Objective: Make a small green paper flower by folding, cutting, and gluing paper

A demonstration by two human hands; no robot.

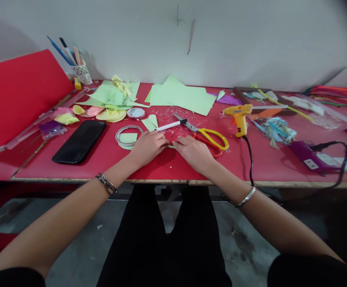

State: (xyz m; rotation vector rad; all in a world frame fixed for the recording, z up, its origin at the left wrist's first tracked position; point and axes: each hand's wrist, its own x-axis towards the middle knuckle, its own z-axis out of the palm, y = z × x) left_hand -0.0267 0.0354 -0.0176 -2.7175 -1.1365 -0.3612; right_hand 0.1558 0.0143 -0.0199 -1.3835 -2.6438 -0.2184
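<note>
A small piece of light green paper (171, 146) shows between my two hands, low on the red table top. My left hand (149, 148) has its fingers curled and pressed down at the paper's left end. At its right end my right hand (193, 154) pinches it, fingers closed; most of the piece is hidden under the fingers. Just beyond them lies a white marker (170, 126) with a black end, close to a folded green paper cutout (151, 122). Scissors (210, 137) with yellow and red handles rest beyond my right hand. Left of my left hand is a tape roll (118, 137).
A black phone (80, 141) lies at left. Green sheets (182, 95) and paper scraps are along the wall, with a pen cup (83, 73). At right stand a corded yellow glue gun (239, 119) and a purple power socket block (309, 157).
</note>
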